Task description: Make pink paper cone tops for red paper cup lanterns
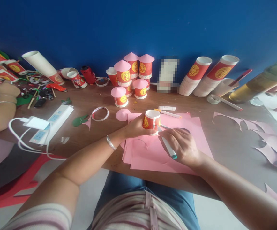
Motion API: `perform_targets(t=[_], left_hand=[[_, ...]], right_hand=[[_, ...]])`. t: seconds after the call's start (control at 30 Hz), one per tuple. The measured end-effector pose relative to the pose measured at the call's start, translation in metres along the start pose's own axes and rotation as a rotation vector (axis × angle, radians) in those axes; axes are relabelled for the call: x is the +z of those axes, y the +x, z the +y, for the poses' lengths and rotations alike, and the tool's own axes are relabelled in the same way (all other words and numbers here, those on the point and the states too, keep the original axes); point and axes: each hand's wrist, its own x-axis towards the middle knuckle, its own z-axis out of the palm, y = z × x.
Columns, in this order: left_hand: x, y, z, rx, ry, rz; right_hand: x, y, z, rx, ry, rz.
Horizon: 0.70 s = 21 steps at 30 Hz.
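Red cup (150, 123) steadied over the pink paper (148, 163), marker (169, 147) at its side.
On my feed, I see the left hand (135, 126) closed around the cup, probably to keep it from turning, and the right hand (183, 143) gripping the marker, its far end near the cup's white strip (154, 123); I can't tell if they touch. Behind the pink paper stand roofed cups (125, 76), seemingly set aside for room; to its right, paper offcuts (273, 140) lie on the counter (234, 159).

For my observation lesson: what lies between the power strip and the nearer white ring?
A green scrap and a pink scrap lie between them on the table, in the head view.
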Motion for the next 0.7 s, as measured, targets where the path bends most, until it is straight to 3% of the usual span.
perform_targets(t=[0.7], left_hand=[[-0.0008,0.0003,-0.0010,-0.005,-0.034,-0.012]], right_hand=[[0.0004,0.0010,-0.0007,0.020,-0.029,0.005]])
